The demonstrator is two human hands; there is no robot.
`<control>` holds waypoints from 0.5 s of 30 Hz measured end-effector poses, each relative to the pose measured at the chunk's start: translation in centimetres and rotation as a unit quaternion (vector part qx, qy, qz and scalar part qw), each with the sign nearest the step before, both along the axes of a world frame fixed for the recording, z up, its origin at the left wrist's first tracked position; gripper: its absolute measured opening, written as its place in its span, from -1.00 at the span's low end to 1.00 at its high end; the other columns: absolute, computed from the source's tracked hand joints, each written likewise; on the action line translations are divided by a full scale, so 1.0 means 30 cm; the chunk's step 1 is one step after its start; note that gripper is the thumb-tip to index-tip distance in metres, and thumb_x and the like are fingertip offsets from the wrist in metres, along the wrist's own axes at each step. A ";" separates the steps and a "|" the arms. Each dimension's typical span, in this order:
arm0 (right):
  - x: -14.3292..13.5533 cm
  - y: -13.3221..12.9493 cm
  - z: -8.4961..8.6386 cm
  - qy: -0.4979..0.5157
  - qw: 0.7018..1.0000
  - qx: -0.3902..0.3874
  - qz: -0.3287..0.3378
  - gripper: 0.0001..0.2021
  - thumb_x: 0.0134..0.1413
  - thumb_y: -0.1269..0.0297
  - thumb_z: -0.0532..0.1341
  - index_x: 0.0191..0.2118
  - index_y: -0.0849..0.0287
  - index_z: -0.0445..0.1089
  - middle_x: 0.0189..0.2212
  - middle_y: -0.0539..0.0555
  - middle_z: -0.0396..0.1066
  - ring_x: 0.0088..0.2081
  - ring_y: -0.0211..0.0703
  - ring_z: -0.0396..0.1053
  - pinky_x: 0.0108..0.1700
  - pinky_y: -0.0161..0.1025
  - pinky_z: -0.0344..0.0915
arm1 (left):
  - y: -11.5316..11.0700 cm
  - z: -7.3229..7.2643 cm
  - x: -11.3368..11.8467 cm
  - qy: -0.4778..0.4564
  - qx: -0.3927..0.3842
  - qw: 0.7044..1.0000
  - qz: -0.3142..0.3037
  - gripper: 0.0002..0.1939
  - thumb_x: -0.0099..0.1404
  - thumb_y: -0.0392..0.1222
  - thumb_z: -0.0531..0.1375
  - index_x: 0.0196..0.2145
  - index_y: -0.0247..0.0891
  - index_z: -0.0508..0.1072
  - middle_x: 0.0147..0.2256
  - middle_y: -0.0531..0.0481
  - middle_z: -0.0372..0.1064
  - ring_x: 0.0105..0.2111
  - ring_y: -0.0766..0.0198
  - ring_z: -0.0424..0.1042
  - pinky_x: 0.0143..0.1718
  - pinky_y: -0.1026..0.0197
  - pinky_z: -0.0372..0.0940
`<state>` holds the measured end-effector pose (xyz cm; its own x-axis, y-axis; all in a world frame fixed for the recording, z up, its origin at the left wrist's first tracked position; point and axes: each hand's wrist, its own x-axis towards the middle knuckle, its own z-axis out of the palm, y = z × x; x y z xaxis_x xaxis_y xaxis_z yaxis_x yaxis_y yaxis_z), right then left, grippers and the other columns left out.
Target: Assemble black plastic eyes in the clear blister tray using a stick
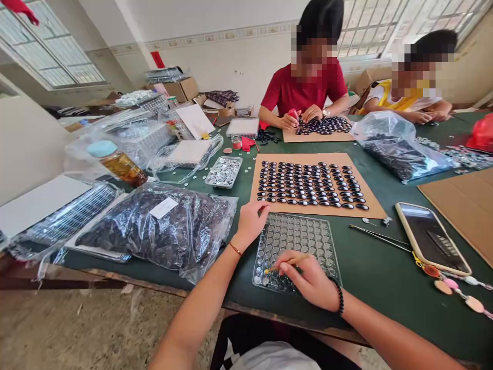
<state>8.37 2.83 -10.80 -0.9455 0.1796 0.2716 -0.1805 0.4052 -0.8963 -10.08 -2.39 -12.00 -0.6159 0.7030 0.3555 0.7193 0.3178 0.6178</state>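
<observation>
My right hand (308, 280) pinches a thin wooden stick (295, 260) with a yellow tip. The tip touches down among the round wells near the lower left corner of a clear plastic tray (334, 257). A few small silvery round pieces (265, 281) sit in the wells at that corner. My left hand (252, 218) is at the tray's upper left corner, beside the near edge of a cardboard sheet (258, 177). Its fingertips are closed together, and what they hold, if anything, is too small to make out. Rows of glossy black oval pieces (308, 185) lie on the cardboard.
Left stand a large plastic bag of dark pieces (154, 231), a small tub of silvery pieces (224, 172) and a jar of amber liquid (119, 164). Right lie tweezers (379, 236) and a phone (431, 239). Across the table, two people (308, 92) work with their hands.
</observation>
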 end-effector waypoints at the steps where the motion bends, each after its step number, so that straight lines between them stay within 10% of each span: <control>1: 0.003 -0.010 -0.001 0.001 0.999 0.027 0.019 -0.78 0.17 0.30 -0.02 -0.41 0.18 0.31 -0.45 0.04 0.35 -0.43 -0.30 0.28 -0.38 -0.35 0.16 | 0.004 0.000 0.002 0.003 -0.003 1.000 -0.003 -0.79 0.22 -0.20 0.04 -0.30 -0.23 0.45 -0.36 0.00 0.43 -0.31 0.27 0.35 -0.26 0.25 0.15; 10: 0.018 -0.019 -0.023 0.018 0.992 0.114 0.054 -0.81 0.14 0.36 -0.04 -0.44 0.17 0.25 -0.55 0.01 0.30 -0.50 -0.29 0.22 -0.40 -0.33 0.10 | 0.014 0.022 0.009 0.006 -0.015 0.999 -0.027 -0.79 0.24 -0.22 0.02 -0.29 -0.24 0.44 -0.32 0.00 0.42 -0.30 0.27 0.34 -0.22 0.23 0.14; 15: 0.022 0.004 -0.007 0.015 1.000 0.010 -0.007 -0.79 0.17 0.33 -0.03 -0.40 0.18 0.29 -0.51 0.02 0.31 -0.48 -0.31 0.25 -0.42 -0.37 0.14 | 0.008 0.034 0.024 -0.027 -0.013 0.998 -0.049 -0.79 0.23 -0.19 0.03 -0.31 -0.24 0.45 -0.31 0.00 0.42 -0.27 0.25 0.34 -0.20 0.21 0.16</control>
<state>9.02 2.94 -11.01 -0.9342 0.1864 0.3041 -0.2024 0.4249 -0.8823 -9.37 -2.16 -10.99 -0.5613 0.7694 0.3049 0.7140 0.2640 0.6484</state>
